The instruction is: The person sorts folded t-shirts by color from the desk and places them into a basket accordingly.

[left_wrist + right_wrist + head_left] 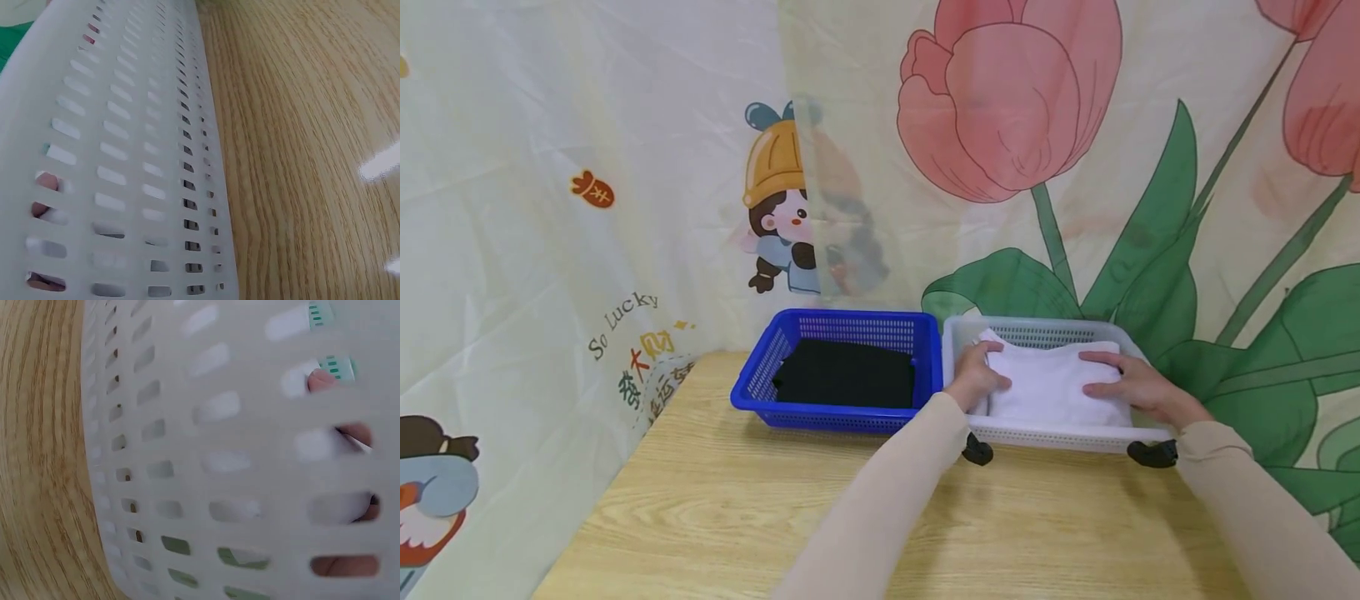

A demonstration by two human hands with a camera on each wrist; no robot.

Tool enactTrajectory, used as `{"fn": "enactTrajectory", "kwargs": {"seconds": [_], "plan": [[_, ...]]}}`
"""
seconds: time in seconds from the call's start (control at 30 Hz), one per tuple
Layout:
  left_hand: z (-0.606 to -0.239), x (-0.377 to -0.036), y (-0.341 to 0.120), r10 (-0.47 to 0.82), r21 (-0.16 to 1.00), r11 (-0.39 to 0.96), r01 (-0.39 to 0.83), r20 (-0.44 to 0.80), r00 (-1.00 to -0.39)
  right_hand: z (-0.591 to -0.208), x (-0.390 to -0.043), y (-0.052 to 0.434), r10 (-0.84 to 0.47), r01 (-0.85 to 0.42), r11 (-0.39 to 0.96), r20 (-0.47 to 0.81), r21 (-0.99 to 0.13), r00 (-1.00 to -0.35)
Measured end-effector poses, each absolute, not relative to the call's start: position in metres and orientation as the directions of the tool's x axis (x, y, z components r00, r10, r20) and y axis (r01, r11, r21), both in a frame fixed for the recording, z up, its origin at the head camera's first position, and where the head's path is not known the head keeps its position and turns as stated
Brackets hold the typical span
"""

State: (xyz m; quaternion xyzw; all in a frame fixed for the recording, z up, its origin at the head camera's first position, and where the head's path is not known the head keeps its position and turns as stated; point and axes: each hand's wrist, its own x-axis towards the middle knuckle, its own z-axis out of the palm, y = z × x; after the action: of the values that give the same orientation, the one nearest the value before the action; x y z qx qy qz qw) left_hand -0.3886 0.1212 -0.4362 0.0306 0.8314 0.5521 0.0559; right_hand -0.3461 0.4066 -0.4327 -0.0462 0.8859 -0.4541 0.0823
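In the head view, a folded white cloth (1052, 383) lies inside the white plastic basket (1060, 436). My left hand (976, 375) holds the cloth at its left edge, thumb on top. At the opposite edge, my right hand (1138, 386) grips the cloth, its thumb and a finger lying over the top. The undersides of both hands are hidden. Slotted basket wall (134, 81) fills much of the left wrist view, with bits of hand showing through. Through the basket wall (181, 437) in the right wrist view, a fingertip (322, 380) shows beside white cloth.
Left of the white basket stands a blue basket (842, 419) holding a folded black cloth (846, 375). Both stand on a wood-grain table (737, 500), against a printed curtain (662, 125). Black wrist devices (1152, 453) hang near the white basket's front rim.
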Motion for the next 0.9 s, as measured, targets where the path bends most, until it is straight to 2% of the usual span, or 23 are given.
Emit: {"fn": "enactTrajectory", "kwargs": {"seconds": [0.2,0.47,0.73,0.9], "plan": [[-0.436,-0.377,0.120,0.121,0.887,0.461,0.003,-0.060,-0.991,-0.441,-0.349,0.409,-0.162,-0.002,0.602,-0.119,-0.799,-0.980],[-0.457,-0.395,0.126,0.109,0.788,0.614,0.030,-0.047,-0.993,-0.444,-0.348,0.407,-0.200,-0.045,0.660,-0.118,-0.750,-0.973],[-0.449,-0.384,0.123,0.130,0.686,0.727,0.043,-0.076,-0.989,-0.444,-0.344,0.405,-0.224,-0.103,0.712,-0.086,-0.694,-0.971],[-0.443,-0.376,0.124,0.160,0.573,0.812,0.110,-0.038,-0.986,-0.429,-0.336,0.405,-0.217,-0.072,0.766,-0.152,-0.638,-0.964]]}}
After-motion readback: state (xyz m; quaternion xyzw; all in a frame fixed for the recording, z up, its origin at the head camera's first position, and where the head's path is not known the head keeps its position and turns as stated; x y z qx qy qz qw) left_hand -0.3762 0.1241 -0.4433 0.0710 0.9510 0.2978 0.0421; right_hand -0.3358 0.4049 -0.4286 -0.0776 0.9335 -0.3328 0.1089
